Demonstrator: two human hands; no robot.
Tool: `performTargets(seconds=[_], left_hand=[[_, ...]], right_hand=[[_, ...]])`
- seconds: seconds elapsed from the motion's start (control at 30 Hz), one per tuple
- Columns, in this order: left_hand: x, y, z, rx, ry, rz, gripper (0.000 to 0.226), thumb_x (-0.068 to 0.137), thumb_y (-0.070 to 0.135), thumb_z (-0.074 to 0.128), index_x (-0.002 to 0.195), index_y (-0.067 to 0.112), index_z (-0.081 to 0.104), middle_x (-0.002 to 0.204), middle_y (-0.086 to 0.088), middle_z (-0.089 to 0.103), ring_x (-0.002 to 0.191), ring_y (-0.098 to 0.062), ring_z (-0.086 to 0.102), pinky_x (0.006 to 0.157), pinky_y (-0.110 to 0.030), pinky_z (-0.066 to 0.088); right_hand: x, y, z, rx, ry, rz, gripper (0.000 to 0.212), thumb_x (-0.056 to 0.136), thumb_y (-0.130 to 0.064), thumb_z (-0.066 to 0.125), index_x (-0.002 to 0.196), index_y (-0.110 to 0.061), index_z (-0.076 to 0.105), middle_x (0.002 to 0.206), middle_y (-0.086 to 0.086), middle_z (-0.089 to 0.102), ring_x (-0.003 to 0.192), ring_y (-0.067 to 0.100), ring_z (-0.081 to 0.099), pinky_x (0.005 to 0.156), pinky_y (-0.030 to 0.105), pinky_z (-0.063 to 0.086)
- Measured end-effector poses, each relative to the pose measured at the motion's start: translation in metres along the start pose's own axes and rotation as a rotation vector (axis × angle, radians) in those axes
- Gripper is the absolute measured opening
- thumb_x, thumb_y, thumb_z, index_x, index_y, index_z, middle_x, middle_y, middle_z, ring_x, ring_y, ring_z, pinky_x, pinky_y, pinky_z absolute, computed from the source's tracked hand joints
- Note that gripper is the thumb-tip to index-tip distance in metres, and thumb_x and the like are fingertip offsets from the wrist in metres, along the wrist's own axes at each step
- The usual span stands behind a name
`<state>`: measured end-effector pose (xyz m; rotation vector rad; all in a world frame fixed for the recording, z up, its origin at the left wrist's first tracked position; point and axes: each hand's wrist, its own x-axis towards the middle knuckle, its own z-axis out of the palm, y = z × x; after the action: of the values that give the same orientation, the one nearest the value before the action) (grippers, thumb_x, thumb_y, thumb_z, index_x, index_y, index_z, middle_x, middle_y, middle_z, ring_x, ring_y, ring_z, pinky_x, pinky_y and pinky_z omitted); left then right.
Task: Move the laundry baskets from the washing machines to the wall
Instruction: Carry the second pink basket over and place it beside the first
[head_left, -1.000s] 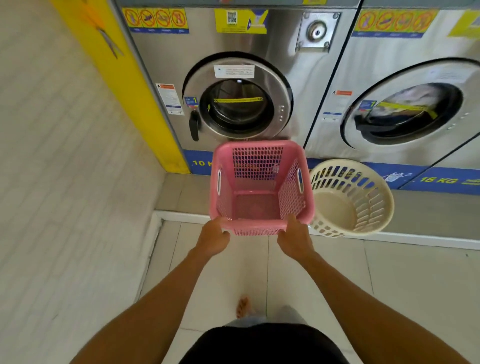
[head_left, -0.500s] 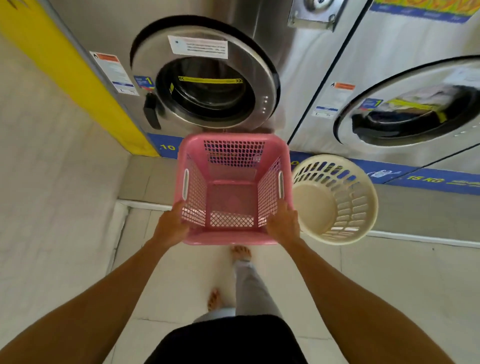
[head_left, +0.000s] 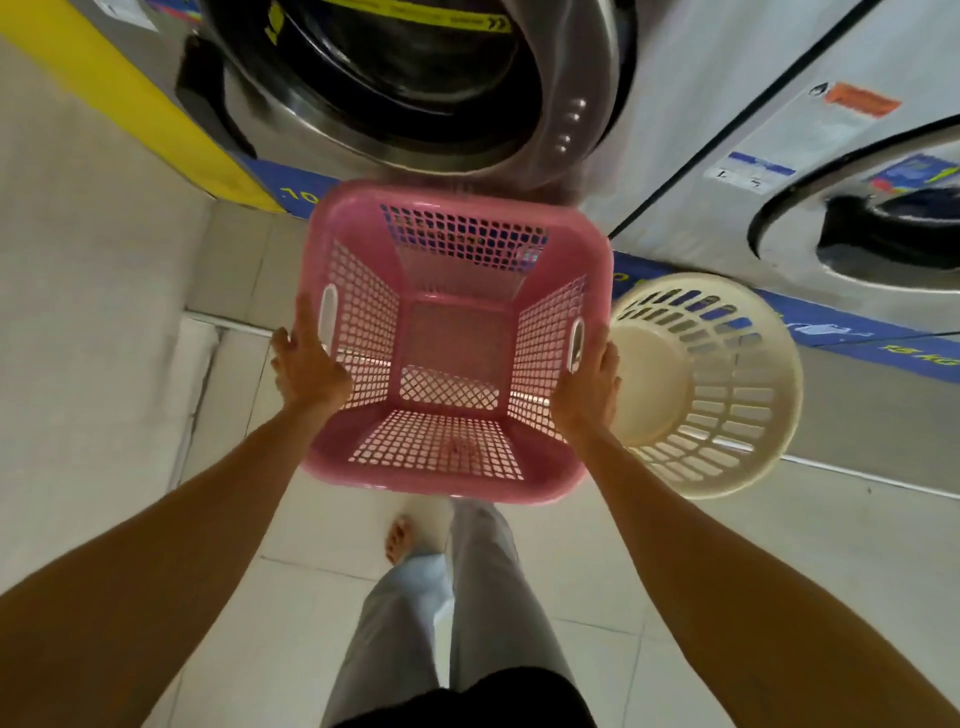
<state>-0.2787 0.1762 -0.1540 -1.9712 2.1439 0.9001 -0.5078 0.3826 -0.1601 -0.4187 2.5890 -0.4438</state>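
A pink square laundry basket with latticed sides is empty and sits in front of the left washing machine. My left hand presses flat on its left outer wall below the handle slot. My right hand presses on its right outer wall. A round cream basket, also empty, stands right beside it, below the second washing machine, on the raised step.
A white tiled wall runs along the left, with a yellow panel beside the left machine. A grey step runs under the machines. My legs and a bare foot are on the tiled floor below the pink basket.
I have come closer to the machines and look more steeply down. Both hands slid from the pink basket's near rim to its left and right sides.
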Motion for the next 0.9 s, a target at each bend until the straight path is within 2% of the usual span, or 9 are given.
performTargets(seconds=[0.13,0.27,0.33,0.47,0.53,0.6,0.7,0.8,0.9], left_hand=[[0.015,-0.014,-0.009,0.101,-0.039,0.001,0.099,0.085,0.017,0.060,0.147,0.051,-0.010,0.118,-0.027,0.053,0.106,-0.048,0.054,0.085,-0.057,0.047],[0.007,-0.020,-0.029,0.162,-0.076,-0.045,0.092,0.089,0.016,0.054,0.146,0.052,-0.008,0.119,-0.025,0.054,0.107,-0.043,0.053,0.091,-0.057,0.041],[-0.014,-0.020,-0.039,0.098,-0.024,-0.134,0.088,0.091,0.011,0.048,0.147,0.054,-0.005,0.113,-0.024,0.051,0.104,-0.041,0.053,0.089,-0.051,0.041],[-0.071,-0.054,-0.062,-0.048,-0.026,-0.234,0.089,0.092,-0.001,0.043,0.150,0.049,-0.002,0.109,-0.024,0.051,0.089,-0.028,0.041,0.069,-0.032,0.034],[-0.104,-0.079,-0.072,-0.126,0.031,-0.325,0.089,0.093,0.002,0.046,0.149,0.051,-0.001,0.111,-0.021,0.044,0.091,-0.030,0.041,0.068,-0.035,0.039],[-0.139,-0.104,-0.078,-0.184,0.110,-0.388,0.089,0.092,0.006,0.049,0.147,0.055,0.001,0.106,-0.016,0.039,0.094,-0.034,0.044,0.080,-0.047,0.046],[-0.192,-0.150,-0.085,-0.253,0.222,-0.485,0.087,0.091,0.010,0.053,0.146,0.057,0.004,0.100,-0.013,0.038,0.093,-0.034,0.046,0.081,-0.054,0.049],[-0.248,-0.199,-0.088,-0.305,0.312,-0.628,0.087,0.092,0.007,0.052,0.146,0.056,0.005,0.100,-0.014,0.041,0.096,-0.037,0.046,0.084,-0.060,0.048],[-0.307,-0.245,-0.092,-0.372,0.431,-0.747,0.089,0.090,0.004,0.051,0.144,0.058,0.006,0.098,-0.013,0.042,0.096,-0.037,0.047,0.081,-0.057,0.050]], right_hand=[[0.011,0.007,0.000,-0.006,-0.073,-0.041,0.089,0.097,-0.014,0.055,0.153,-0.049,-0.005,0.111,0.017,0.058,0.089,0.037,0.065,0.072,0.055,0.059],[0.007,-0.004,-0.012,0.000,-0.063,-0.051,0.091,0.096,-0.019,0.055,0.153,-0.054,-0.007,0.102,0.019,0.054,0.088,0.042,0.062,0.075,0.057,0.056],[-0.003,-0.014,-0.017,-0.021,-0.043,-0.065,0.088,0.096,-0.021,0.055,0.153,-0.054,-0.002,0.103,0.021,0.055,0.092,0.043,0.062,0.079,0.058,0.055],[-0.032,-0.032,-0.020,-0.076,-0.069,-0.207,0.073,0.100,-0.036,0.050,0.156,-0.048,0.005,0.121,0.027,0.058,0.104,0.047,0.061,0.084,0.059,0.054],[-0.049,-0.043,-0.015,-0.117,-0.125,-0.300,0.071,0.101,-0.041,0.048,0.158,-0.044,0.005,0.127,0.028,0.057,0.109,0.047,0.059,0.088,0.056,0.051],[-0.068,-0.057,-0.006,-0.156,-0.180,-0.371,0.071,0.101,-0.041,0.048,0.159,-0.040,0.005,0.125,0.029,0.057,0.108,0.046,0.059,0.090,0.055,0.050],[-0.107,-0.080,0.006,-0.206,-0.254,-0.499,0.068,0.102,-0.039,0.042,0.158,-0.039,0.004,0.119,0.031,0.055,0.102,0.046,0.062,0.089,0.057,0.053],[-0.151,-0.099,0.022,-0.296,-0.340,-0.674,0.068,0.102,-0.028,0.043,0.158,-0.036,0.004,0.120,0.030,0.052,0.101,0.047,0.061,0.090,0.056,0.052],[-0.205,-0.118,0.041,-0.347,-0.407,-0.832,0.080,0.098,-0.016,0.051,0.159,-0.033,0.003,0.124,0.029,0.049,0.104,0.047,0.059,0.091,0.052,0.052]])
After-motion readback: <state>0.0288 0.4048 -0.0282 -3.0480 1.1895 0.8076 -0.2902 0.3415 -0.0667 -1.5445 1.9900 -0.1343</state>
